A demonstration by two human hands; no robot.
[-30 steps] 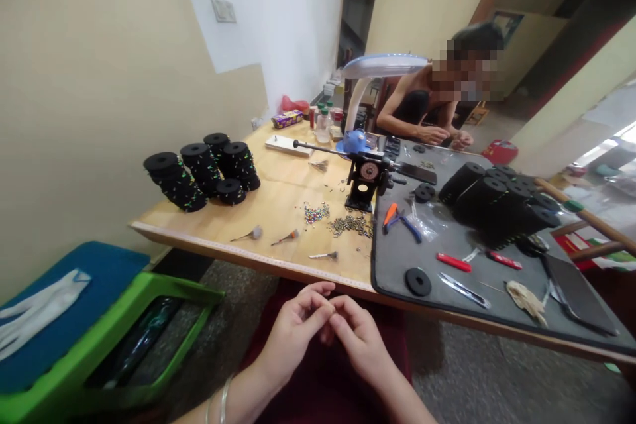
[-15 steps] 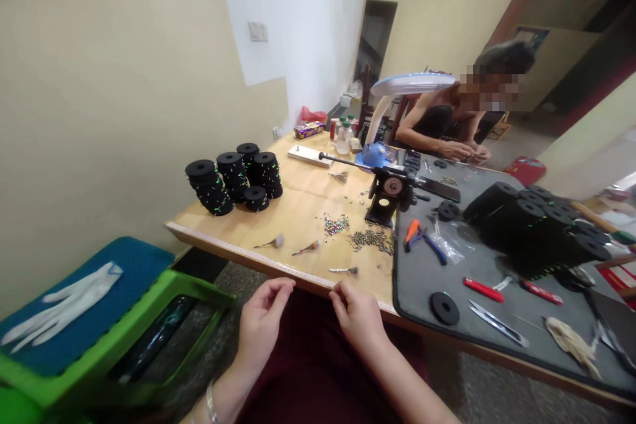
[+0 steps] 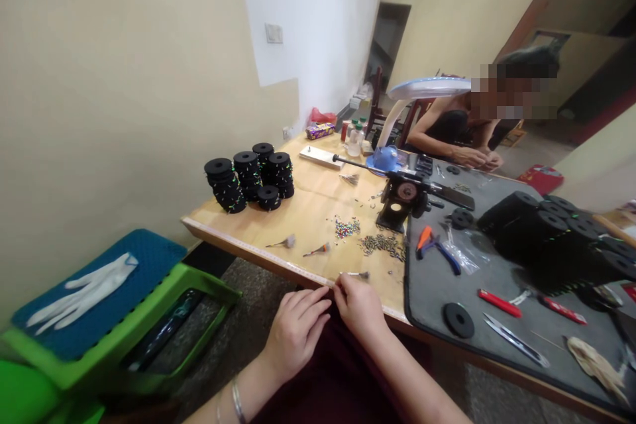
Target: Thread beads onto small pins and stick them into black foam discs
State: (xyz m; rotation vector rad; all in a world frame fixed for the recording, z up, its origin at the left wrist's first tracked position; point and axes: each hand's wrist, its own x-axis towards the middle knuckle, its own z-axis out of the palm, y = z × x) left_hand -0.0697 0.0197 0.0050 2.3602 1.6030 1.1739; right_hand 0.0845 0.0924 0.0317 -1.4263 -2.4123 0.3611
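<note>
My left hand [image 3: 297, 326] is in front of the table edge, palm turned down. Its fingers are drawn together, with their tips close to those of my right hand [image 3: 358, 301]. The right hand is closed in a pinch at the table's edge, its other fingers curled. Anything between the fingertips is hidden or too fine to make out. Just beyond the hands lie a small feathery piece [image 3: 362, 275], another with an orange band [image 3: 318, 249], and a pale-tufted one [image 3: 283, 242]. Farther in are a scatter of coloured beads [image 3: 346, 228] and a pile of small dark metallic bits [image 3: 381, 246].
Black foam spools stand in stacks [image 3: 226, 189] at left and on the grey mat [image 3: 432, 308] at right. A black clamp-like device [image 3: 397, 202], pliers [image 3: 438, 250] and tweezers [image 3: 514, 339] are rightward. A person [image 3: 447, 129] sits across. A green stool [image 3: 199, 318] stands left.
My left hand has moved right toward the right hand, turning palm down, and its fingers have straightened somewhat. The right hand stays pinched at the edge. The view has shifted slightly left.
</note>
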